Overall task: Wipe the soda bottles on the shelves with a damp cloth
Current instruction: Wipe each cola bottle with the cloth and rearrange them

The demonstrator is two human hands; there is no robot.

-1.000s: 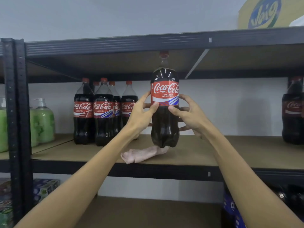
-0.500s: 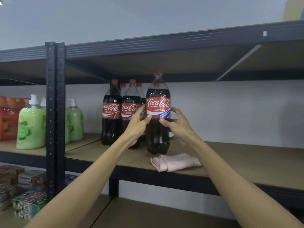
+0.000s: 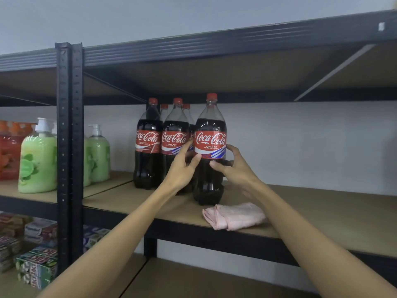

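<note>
Honestly, this looks like the parking step: the front cola bottle stands upright on the shelf, right next to the other bottles, label facing out. I can't quite tell whether its base is fully down on the board or a hair above it (the dark bottom blends into the shadow).

To do it well, I'd set it down flat before letting go. Nudge it in line with its neighbours without bumping them, since tall bottles packed that close could tip like dominoes.

Grip-wise, both hands are on it just under the label. The left hand has its thumb across the front and its fingers tucked into the gap beside the next bottle. The right hand curls round the other side, thumb in front. So it's a snug two-handed hold at the waist, nothing loose.

The folded pink cloth lies on the shelf edge just in front of the bottle, with no hand on it. That's the next thing to grab for another bottle, I'd guess.
</note>
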